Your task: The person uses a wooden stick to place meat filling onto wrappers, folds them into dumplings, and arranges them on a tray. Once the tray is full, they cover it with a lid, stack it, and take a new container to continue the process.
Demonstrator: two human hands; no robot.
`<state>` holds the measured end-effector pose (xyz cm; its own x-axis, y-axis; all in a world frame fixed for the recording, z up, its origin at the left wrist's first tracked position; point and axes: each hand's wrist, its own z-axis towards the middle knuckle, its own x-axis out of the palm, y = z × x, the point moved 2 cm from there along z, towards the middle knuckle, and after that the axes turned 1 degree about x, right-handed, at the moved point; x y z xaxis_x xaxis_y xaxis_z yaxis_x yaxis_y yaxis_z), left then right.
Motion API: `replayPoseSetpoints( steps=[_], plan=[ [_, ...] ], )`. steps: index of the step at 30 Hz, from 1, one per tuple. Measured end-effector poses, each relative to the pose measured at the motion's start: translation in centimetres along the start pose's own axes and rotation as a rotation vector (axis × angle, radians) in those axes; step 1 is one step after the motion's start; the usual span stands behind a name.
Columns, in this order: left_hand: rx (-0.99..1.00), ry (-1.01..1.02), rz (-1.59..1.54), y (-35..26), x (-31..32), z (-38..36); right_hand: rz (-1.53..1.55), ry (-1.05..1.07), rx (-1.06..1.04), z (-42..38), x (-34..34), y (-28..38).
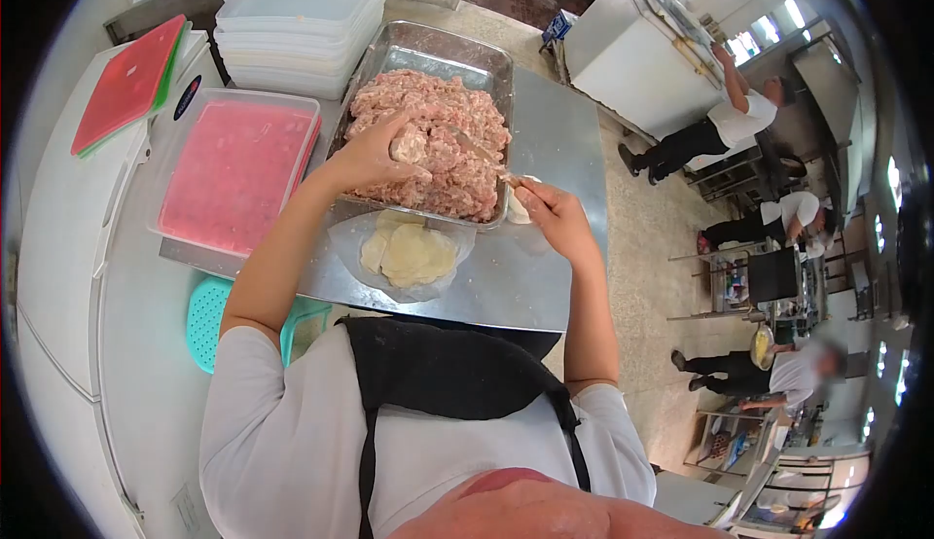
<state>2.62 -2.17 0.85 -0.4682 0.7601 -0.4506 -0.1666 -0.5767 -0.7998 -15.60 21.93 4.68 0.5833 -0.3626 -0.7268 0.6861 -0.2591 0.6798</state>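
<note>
Nearest on the steel table: a small stack of pale round dumpling wrappers on a clear plastic sheet, just short of the metal tray. Right hand is closed on a thin spatula whose blade reaches into the filling, a folded wrapper just beside its fingers; left hand is cupped, fingers curled round a wrapper with a lump of filling, held over the tray. Minced meat filling fills the tray's near half: pink, coarse, lumpy, heaped; left of it a lidded clear box with pink contents, beyond that stacked white containers.
</note>
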Motion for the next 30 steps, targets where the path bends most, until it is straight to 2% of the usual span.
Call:
replayPoseSetpoints(
  steps=[1,2,4,5,7,8,9,11,12,13,14,15,17,18,19,22,23,25,26,28,29,30],
  plan=[
    [0.044,0.025,-0.02,-1.2,-0.3,0.0,0.142,0.025,-0.007,-0.2,0.1,0.9],
    [0.043,0.027,-0.021,-2.2,-0.5,0.1,0.143,0.025,-0.005,-0.2,1.2,1.1],
    [-0.078,0.185,0.064,-3.1,-0.4,0.2,0.069,0.097,-0.174,-0.2,3.9,1.7],
    [-0.079,0.19,0.063,-2.6,-0.3,-0.1,0.071,0.096,-0.17,-0.1,3.6,1.7],
    [-0.055,0.152,-0.014,-0.2,-0.3,-0.5,-0.148,0.114,-0.265,1.1,1.6,3.5],
    [-0.055,0.145,-0.01,1.3,-0.1,-0.8,-0.42,0.107,-0.103,0.7,0.4,5.0],
    [-0.036,0.065,0.036,1.7,-0.2,-1.0,-0.42,0.107,-0.11,0.4,1.0,5.1],
    [-0.02,-0.011,0.081,2.7,-0.6,-0.9,-0.273,-0.095,-0.357,-0.2,2.3,5.5],
    [-0.086,0.112,0.062,0.8,-1.2,-0.1,-0.273,-0.096,-0.352,0.0,2.3,5.4],
    [-0.152,0.237,0.042,-0.2,-1.4,0.2,-0.307,-0.023,-0.257,0.5,2.2,5.1],
    [-0.149,0.239,0.037,0.2,-1.1,0.0,-0.342,0.05,-0.162,0.7,2.1,4.7],
    [-0.182,0.194,-0.003,0.9,-1.0,-0.5,-0.345,0.05,-0.163,0.7,1.5,3.9],
    [-0.212,0.147,-0.04,0.6,-1.2,-0.7,0.053,-0.005,-0.083,0.7,-0.4,1.5],
    [-0.108,0.144,-0.091,-0.9,-1.6,-0.5,0.167,0.015,0.036,0.5,-1.1,1.3],
    [-0.005,0.142,-0.143,-1.8,-1.8,-0.4,0.167,0.013,0.037,0.3,-1.3,1.5],
    [0.083,0.212,-0.235,-1.7,-1.4,0.0,0.238,0.076,0.097,-0.2,-1.3,1.7],
    [0.084,0.212,-0.236,-1.7,-1.0,0.1,0.17,0.093,0.024,-0.2,-0.8,1.9],
    [-0.382,0.22,-0.606,-0.9,0.2,0.0,0.1,0.111,-0.049,-0.1,0.1,1.8],
    [-0.382,0.218,-0.608,1.9,1.0,0.1,0.084,0.076,-0.042,-0.1,0.5,1.4],
    [-0.318,0.178,-1.221,9.0,2.7,0.4,0.067,0.047,-0.035,0.1,1.0,0.1],
    [-0.32,0.173,-1.223,7.6,2.6,0.4,0.155,0.014,0.028,0.2,1.1,-0.8],
    [-0.389,0.106,-1.467,4.6,2.2,0.6,0.243,-0.022,0.091,0.3,1.2,-1.6]
  ],
)
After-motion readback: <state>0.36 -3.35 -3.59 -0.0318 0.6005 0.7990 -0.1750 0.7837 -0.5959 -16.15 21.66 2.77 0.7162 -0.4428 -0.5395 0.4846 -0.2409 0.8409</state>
